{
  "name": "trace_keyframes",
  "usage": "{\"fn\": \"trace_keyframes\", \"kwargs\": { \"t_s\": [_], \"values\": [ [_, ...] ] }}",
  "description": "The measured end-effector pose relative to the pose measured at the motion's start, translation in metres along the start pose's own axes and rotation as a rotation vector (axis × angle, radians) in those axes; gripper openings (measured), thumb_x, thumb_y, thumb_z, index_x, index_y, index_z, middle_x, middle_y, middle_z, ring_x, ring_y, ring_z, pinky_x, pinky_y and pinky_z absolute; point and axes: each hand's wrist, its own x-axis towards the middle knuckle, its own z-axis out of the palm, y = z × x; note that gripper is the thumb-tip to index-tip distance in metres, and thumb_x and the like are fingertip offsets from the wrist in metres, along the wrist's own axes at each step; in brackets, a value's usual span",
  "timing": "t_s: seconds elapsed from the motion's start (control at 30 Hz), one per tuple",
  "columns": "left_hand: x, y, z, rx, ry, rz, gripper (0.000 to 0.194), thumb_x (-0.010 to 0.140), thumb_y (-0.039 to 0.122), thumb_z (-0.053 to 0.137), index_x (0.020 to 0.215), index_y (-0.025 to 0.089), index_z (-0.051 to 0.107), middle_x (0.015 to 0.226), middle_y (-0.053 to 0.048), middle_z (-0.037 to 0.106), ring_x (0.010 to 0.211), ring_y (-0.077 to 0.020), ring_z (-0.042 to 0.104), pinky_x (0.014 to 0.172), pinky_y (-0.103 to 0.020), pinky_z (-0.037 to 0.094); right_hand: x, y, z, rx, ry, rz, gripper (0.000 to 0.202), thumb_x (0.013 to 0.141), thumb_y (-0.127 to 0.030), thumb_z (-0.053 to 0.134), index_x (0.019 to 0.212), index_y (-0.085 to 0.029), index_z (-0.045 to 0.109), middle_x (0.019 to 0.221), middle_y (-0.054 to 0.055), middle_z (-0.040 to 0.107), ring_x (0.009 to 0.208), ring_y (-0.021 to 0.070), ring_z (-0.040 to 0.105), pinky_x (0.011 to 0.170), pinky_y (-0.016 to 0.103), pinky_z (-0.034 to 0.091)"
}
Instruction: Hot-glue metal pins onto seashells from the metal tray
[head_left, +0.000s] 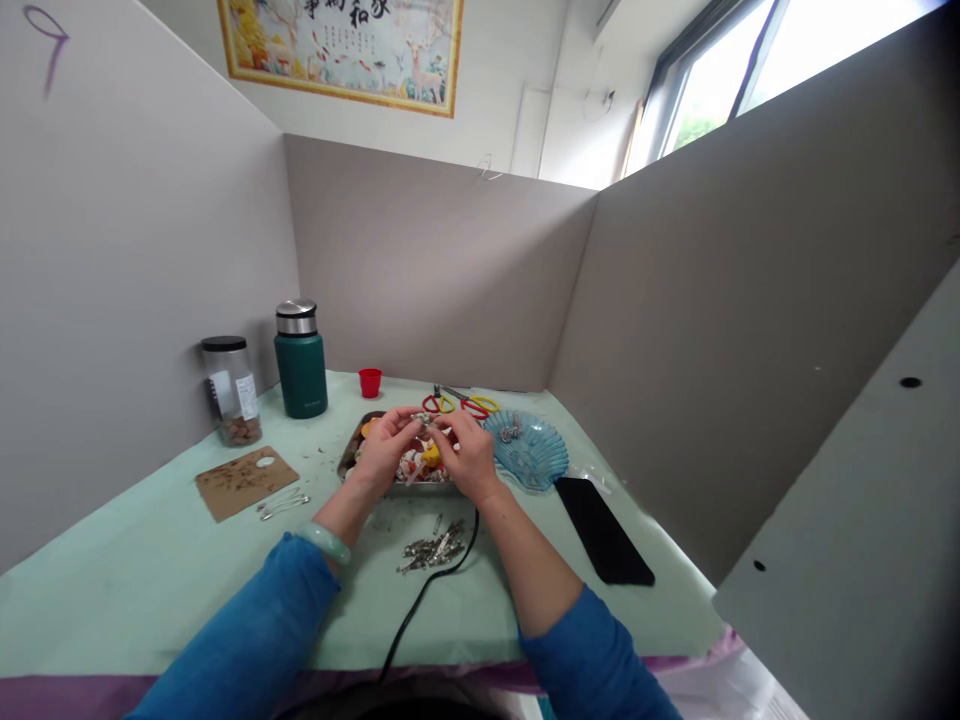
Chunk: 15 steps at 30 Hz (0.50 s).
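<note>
A small piece (422, 421), pale and silvery, is being pinched between the fingertips of both hands, above the tray (420, 489); its exact shape is too small to tell. From the left it is being gripped by the left hand (391, 446), from the right by the right hand (466, 458). The hands are being brought together at the piece, fingers bent in; the palms are not being shown.

For good handling, the piece should be being steadied by one hand while being turned by the other, lightly, fingertips near its edges so sight of it is not being blocked. Work over the tray is being judged a mixed gain: a dropped piece would probably be being caught, but could be getting lost among the mixed bits (430, 456).

Nearer, a pile of metal pins (435, 549) is being skirted on the right by a black cord (422, 596); sleeves should be being held off both. Right of the tray, small metal bits (511, 433) are being held in a blue dish (541, 450), with a black slab (604, 532) lying nearer. Scissors (480, 406) are lying beyond. Left, a cardboard piece (244, 484) is lying beside safety pins (285, 504).
</note>
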Motion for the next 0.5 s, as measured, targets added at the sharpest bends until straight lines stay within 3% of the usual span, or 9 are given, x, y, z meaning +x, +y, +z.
{"fn": "trace_keyframes", "kwargs": {
  "t_s": [0.27,0.5],
  "values": [
    [-0.0039,0.0013,0.005,0.158,-0.032,0.129,0.034,0.071,0.035,0.072,0.095,0.014,0.061,0.087,-0.007,0.069,0.073,-0.0152,0.062,0.064,-0.026,0.046,0.0004,-0.0022,-0.0007,-0.003,-0.008,-0.008,0.018,0.092,-0.032,0.048,0.093,-0.021,0.062,0.093,0.008,0.065,0.081,0.0174,0.06,0.073,0.028,0.048],
    [-0.0056,-0.0031,0.001,0.405,-0.063,0.358,0.027,0.081,0.033,0.062,0.103,0.017,0.062,0.105,-0.01,0.067,0.098,-0.0219,0.062,0.089,-0.035,0.046,-0.0007,-0.0016,-0.0001,-0.006,-0.002,-0.013,0.017,0.091,-0.03,0.048,0.092,-0.02,0.062,0.088,0.007,0.064,0.076,0.0164,0.059,0.071,0.028,0.047]
  ]
}}
